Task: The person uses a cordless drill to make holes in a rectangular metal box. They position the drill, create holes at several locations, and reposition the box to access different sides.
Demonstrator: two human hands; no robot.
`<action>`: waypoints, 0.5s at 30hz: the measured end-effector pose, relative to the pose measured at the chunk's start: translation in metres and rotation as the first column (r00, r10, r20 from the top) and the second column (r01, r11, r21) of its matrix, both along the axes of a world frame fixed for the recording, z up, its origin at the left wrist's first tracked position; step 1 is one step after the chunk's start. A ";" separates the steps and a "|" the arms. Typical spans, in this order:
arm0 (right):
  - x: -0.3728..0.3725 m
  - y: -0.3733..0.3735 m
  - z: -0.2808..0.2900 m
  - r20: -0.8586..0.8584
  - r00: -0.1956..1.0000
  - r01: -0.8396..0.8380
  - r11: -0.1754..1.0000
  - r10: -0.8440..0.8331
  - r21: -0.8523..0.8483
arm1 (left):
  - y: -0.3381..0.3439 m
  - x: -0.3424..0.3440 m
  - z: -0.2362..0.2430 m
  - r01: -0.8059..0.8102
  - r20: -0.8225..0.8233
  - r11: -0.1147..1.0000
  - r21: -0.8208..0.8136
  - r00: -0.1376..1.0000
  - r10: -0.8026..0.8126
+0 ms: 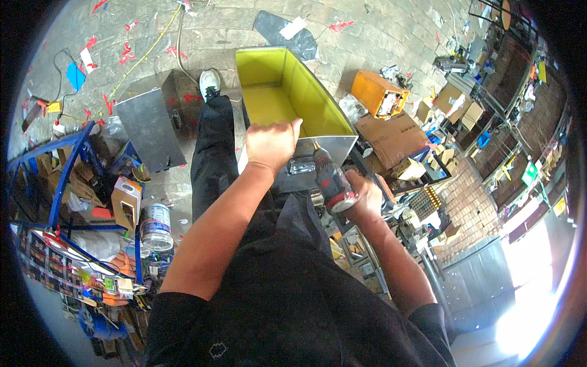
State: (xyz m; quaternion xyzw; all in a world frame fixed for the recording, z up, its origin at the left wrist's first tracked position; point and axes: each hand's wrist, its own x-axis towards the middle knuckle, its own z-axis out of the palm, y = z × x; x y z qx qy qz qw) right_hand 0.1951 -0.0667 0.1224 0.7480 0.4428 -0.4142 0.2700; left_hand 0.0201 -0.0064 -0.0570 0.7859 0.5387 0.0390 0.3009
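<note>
In front of my legs stands a long open metal box (266, 104), yellow inside and grey outside. My left hand (269, 144) is closed over its near rim, thumb pointing up along the edge. My right hand (365, 197) grips a cordless drill (331, 177), dark with red parts. The drill points away from me, its tip at the near grey wall of the box just under the rim; whether it touches is too small to tell. Left of the tip, a shiny metal latch or handle (301, 166) sits on that same wall.
A grey metal panel (150, 129) leans at the left, by a blue metal rack (61, 189) and a white bucket (157, 227). To the right lie an orange box (374, 93), a flat cardboard box (391, 136) and clutter. A yellow cable (147, 52) crosses the brick floor.
</note>
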 end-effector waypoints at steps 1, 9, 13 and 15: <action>-0.002 -0.002 0.001 0.005 1.000 -0.001 1.000 0.002 -0.007 | 0.000 0.000 0.001 0.002 0.007 1.000 -0.004 1.000 -0.002; 0.003 -0.005 -0.004 0.002 0.999 0.049 0.999 -0.049 -0.007 | 0.002 -0.002 0.005 0.002 0.025 1.000 -0.013 1.000 -0.002; 0.006 -0.013 -0.004 -0.019 1.000 0.024 0.999 -0.024 0.044 | 0.002 -0.001 0.003 -0.004 0.022 0.999 -0.034 1.000 0.005; 0.003 -0.015 -0.001 -0.009 1.000 0.024 0.998 -0.024 0.050 | -0.001 -0.001 0.005 -0.012 0.029 0.999 -0.038 1.000 0.013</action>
